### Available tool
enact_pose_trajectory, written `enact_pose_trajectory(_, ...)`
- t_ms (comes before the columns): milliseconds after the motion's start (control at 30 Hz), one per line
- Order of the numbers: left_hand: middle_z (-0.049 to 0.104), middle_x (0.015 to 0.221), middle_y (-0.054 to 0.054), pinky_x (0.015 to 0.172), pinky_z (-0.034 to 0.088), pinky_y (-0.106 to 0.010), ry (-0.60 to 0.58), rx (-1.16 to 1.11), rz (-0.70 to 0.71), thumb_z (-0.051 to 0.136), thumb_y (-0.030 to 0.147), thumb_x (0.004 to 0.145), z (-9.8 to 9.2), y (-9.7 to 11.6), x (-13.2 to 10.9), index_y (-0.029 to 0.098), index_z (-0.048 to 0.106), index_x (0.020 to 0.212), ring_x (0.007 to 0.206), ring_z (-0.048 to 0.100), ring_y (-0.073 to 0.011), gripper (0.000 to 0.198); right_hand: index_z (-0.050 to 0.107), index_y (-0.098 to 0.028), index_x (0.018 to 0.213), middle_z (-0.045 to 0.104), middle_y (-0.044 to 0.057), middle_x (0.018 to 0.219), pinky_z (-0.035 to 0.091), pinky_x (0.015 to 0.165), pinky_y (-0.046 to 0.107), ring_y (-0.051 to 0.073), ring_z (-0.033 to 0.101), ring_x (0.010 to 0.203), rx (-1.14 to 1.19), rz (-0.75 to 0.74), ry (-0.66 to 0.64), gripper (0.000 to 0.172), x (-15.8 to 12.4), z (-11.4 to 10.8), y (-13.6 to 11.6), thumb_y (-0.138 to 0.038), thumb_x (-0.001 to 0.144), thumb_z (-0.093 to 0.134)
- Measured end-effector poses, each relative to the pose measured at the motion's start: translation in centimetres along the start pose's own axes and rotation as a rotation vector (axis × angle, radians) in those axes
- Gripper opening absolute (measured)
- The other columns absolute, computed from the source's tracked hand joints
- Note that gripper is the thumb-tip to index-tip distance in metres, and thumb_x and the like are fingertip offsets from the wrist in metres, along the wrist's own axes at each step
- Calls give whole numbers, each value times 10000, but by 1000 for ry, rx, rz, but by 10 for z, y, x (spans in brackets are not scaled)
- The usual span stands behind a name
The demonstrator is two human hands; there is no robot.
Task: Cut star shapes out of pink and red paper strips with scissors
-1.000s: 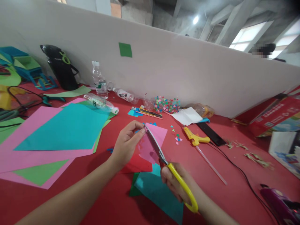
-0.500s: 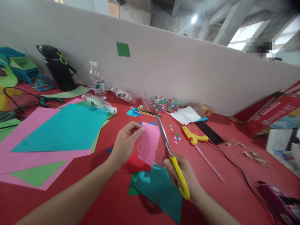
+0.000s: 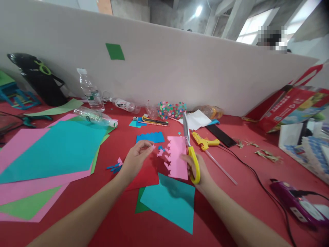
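My left hand (image 3: 136, 158) is closed, pinching a small pink paper star (image 3: 153, 146) between thumb and fingertips. In my right hand (image 3: 202, 173) are yellow-handled scissors (image 3: 192, 152), their blades pointing up and away from me. A pink paper sheet (image 3: 178, 158) with a notched left edge lies against the right fingertips; whether they grip it, I cannot tell. Between the hands are small pink paper cutouts (image 3: 160, 153). A blue paper strip (image 3: 151, 137) with a notched edge sits just beyond. Red paper (image 3: 144, 176) is under the left hand, and teal paper (image 3: 171, 199) lies nearer me.
Large coloured sheets (image 3: 59, 151) are stacked at left, with a plastic bottle (image 3: 95, 117) on top. A yellow glue gun (image 3: 205, 140), its cord, and a black phone-like slab (image 3: 221, 135) lie at right. A white partition (image 3: 154, 68) stands behind. A purple device (image 3: 295, 202) is at far right.
My left hand has come away from the pink sheet and now pinches a small star. The sheet is now beside my right hand, its notched edge showing. The view has swung right.
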State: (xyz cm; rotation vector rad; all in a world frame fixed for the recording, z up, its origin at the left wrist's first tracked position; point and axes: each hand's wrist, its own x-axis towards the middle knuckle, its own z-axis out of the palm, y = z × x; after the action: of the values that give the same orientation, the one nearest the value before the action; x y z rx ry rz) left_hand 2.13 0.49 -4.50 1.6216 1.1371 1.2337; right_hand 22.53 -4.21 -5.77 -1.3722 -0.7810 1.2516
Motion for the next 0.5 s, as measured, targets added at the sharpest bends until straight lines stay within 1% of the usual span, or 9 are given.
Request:
enact_pose_trajectory(33, 635, 944, -51, 888, 441, -367, -25, 100, 78, 583, 345, 816, -3, -7, 3, 215, 604, 744, 958, 575, -216, 150, 388, -223, 612, 365, -108, 395, 225, 313, 182, 60, 343, 319, 21, -2, 26, 339, 5, -2, -1, -366, 642, 694)
enact_pose_trajectory(100, 615, 944, -54, 929, 425, -399, -109, 285, 179, 552, 328, 844, -5, -18, 6, 218, 614, 762, 967, 568, -221, 151, 354, -229, 596, 337, -111, 396, 219, 313, 183, 54, 318, 317, 60, -2, 54, 354, 12, -4, -3, -380, 638, 671)
enact_pose_trajectory(167, 612, 1014, -76, 948, 413, -437, -186, 436, 227, 540, 309, 859, -3, -26, 5, 216, 636, 787, 1016, 555, -243, 151, 324, -233, 585, 318, -112, 400, 213, 313, 186, 50, 294, 317, 88, -2, 62, 368, 14, -4, -6, -384, 628, 656)
enact_pose_trajectory(233, 610, 1084, -97, 963, 399, -477, -218, 522, 252, 516, 270, 869, 2, -28, 2, 217, 666, 813, 1078, 540, -272, 169, 303, -237, 578, 295, -113, 397, 205, 313, 192, 49, 270, 316, 100, -4, 54, 376, 14, -1, -9, -385, 623, 646)
enact_pose_trajectory(300, 619, 1094, -97, 962, 398, -490, -198, 534, 270, 501, 235, 865, 5, -25, 0, 226, 688, 826, 1091, 542, -282, 192, 296, -239, 573, 271, -115, 389, 202, 316, 195, 49, 259, 317, 98, -10, 30, 376, 11, 2, -10, -388, 618, 639)
enact_pose_trajectory(400, 640, 1000, -80, 936, 419, -460, -117, 454, 252, 524, 262, 854, 6, -16, -1, 229, 692, 787, 1002, 573, -262, 184, 320, -236, 576, 284, -112, 387, 209, 319, 194, 51, 278, 319, 78, -24, -35, 363, 6, 5, -12, -403, 615, 639)
enact_pose_trajectory(467, 644, 950, -77, 933, 417, -441, -99, 346, 172, 528, 329, 864, 5, -8, -1, 217, 684, 778, 965, 582, -253, 210, 345, -234, 577, 311, -109, 383, 217, 315, 196, 52, 292, 313, 47, -29, -88, 359, 3, 6, -13, -424, 620, 646)
enact_pose_trajectory(500, 647, 936, -77, 925, 421, -432, -111, 267, 108, 528, 364, 868, 6, -5, -2, 209, 679, 795, 955, 588, -250, 229, 357, -233, 578, 320, -107, 377, 221, 311, 198, 54, 296, 308, 23, -31, -118, 360, 1, 7, -13, -440, 626, 647)
